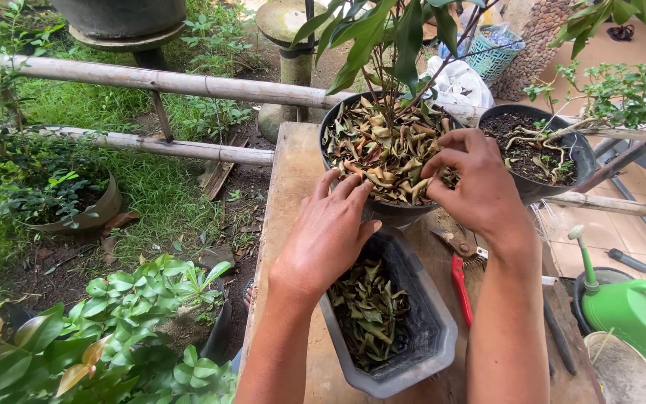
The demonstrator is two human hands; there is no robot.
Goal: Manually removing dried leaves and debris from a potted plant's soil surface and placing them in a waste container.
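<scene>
Right hand [476,187]: pinching dry leaves [383,150] in the round pot [398,213].
Left hand [330,228]: spread, seemingly empty.
Done: some leaves in grey trough [413,366].
Left: plenty.

Daylit garden [136,187], bamboo rails [151,78]

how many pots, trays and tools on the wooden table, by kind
round black pots: 2 (leaf-covered pot, pot with bare soil)
grey rectangular tray of dry leaves: 1
red-handled pruning shears: 1
total: 4
</scene>
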